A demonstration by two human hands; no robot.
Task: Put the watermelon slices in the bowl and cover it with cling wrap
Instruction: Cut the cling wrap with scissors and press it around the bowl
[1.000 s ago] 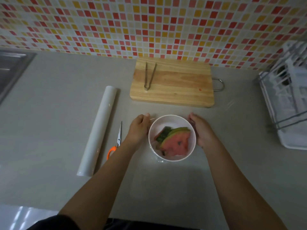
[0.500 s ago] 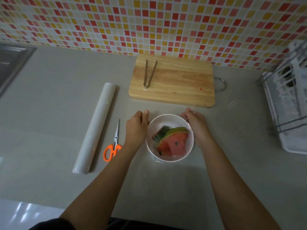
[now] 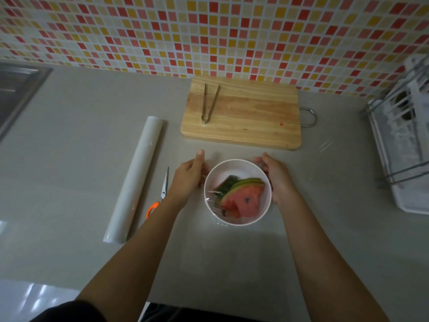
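A white bowl (image 3: 239, 165) stands on the grey counter and holds watermelon slices (image 3: 243, 198) with red flesh and green rind. Clear cling wrap (image 3: 212, 196) lies over the bowl's top, wrinkled at the left rim. My left hand (image 3: 188, 180) cups the bowl's left side with the thumb pointing away from me; its fingers are hidden against the wall. Curved round the bowl's right side is my right hand (image 3: 277, 178). The cling wrap roll (image 3: 137, 175) lies to the left.
Orange-handled scissors (image 3: 162, 194) lie between the roll and my left arm. A wooden cutting board (image 3: 241, 112) with metal tongs (image 3: 210, 102) sits behind the bowl. A white dish rack (image 3: 404, 145) stands at right, a sink (image 3: 14, 89) at far left.
Both hands have stayed at the bowl's sides. My left thumb has come off the rim and now points straight away from me.
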